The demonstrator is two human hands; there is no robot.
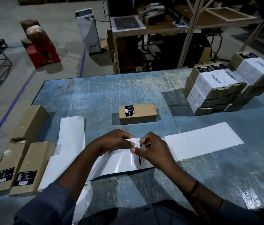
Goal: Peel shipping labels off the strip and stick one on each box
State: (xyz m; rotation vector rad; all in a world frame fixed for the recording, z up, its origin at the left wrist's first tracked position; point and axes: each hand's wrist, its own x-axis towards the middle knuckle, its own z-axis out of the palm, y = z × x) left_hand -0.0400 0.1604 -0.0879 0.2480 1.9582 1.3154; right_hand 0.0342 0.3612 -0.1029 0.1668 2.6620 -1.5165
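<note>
- One broad blue table (pixel 95 95) carries the whole job, and everything sits within reach.
- Far right, the stack of labelled boxes (pixel 217 88) is piled up, white shipping labels showing on top.
- At the left edge, the unlabelled boxes (pixel 30 163) lie flat, waiting their turn.
- The strip (pixel 206 142) runs across the near table from the right, passes under both hands, and glossy spent backing trails off to the left.
- Dead centre, just beyond the hands, a single box (pixel 137 113) lies on its own. By my read it's the next target, with no shipping label on it yet.
- The label (pixel 145 164) is still on the strip between the hands, its upper corner being worked loose.
- To do this well: peel low and slow, bend the backing away from the label, and touch only the corner so the glue stays clean and the sheet doesn't curl.
- The left hand (pixel 115 142) comes in palm down, wrist low, fingers curled and pinching the backing to anchor it.
- The right hand (pixel 154 150) is angled inward, thumb and forefinger nipping the label's corner, the other fingers tucked in.
</note>
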